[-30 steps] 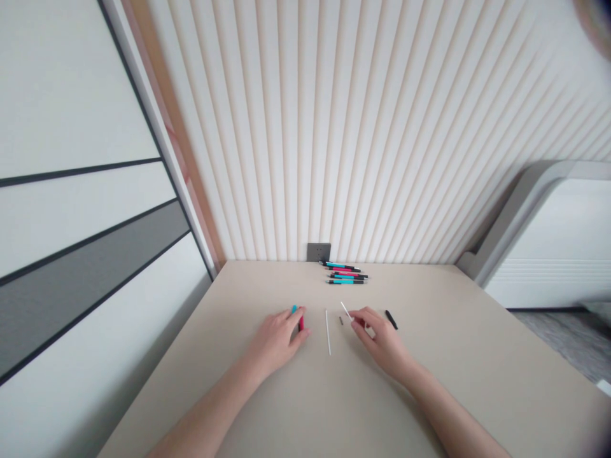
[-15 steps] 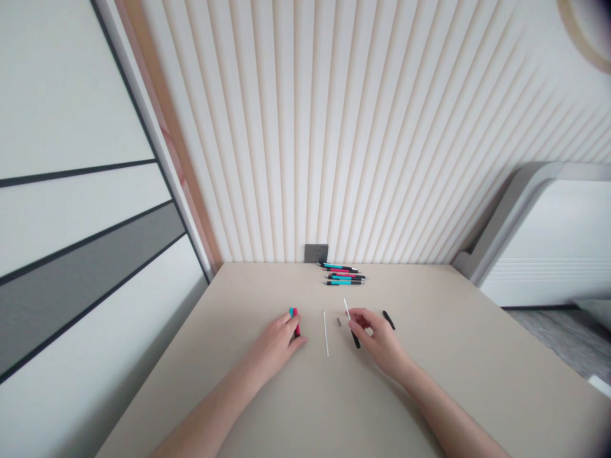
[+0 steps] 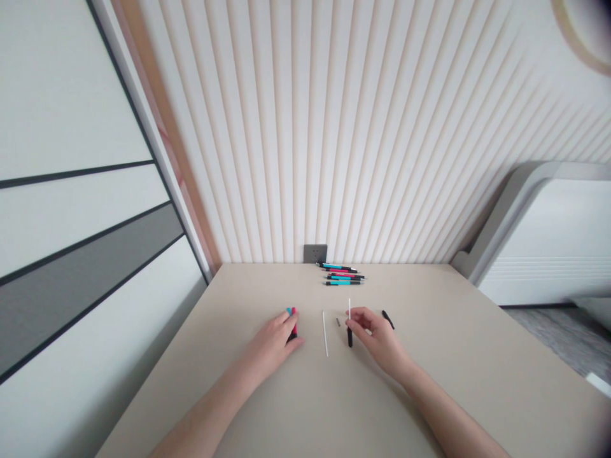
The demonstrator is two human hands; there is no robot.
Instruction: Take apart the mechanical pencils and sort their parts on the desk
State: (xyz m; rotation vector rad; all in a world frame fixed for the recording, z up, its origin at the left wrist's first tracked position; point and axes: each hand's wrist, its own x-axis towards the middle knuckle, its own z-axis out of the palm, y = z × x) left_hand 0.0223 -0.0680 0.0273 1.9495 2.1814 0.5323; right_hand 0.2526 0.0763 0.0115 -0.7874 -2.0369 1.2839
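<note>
My right hand (image 3: 379,338) pinches a pen part (image 3: 349,323): a thin white refill stands out above the fingers and a black tip section hangs below, almost upright over the table. My left hand (image 3: 273,343) rests on the beige table (image 3: 305,407), its fingers closed over a pink and blue pen barrel (image 3: 291,314). Between the hands lies a loose white refill (image 3: 325,333), with a tiny dark piece (image 3: 338,322) just right of it. A black pen part (image 3: 387,319) lies beyond my right hand.
Several blue, pink and black pens (image 3: 342,274) lie in a small pile at the table's far edge, near a grey wall socket (image 3: 315,253). A ribbed wall rises behind the table. A white and grey unit (image 3: 548,248) stands to the right.
My right hand has turned the white refill from slanting to nearly upright, and a black tip section now shows below the fingers. The left hand has barely shifted.
</note>
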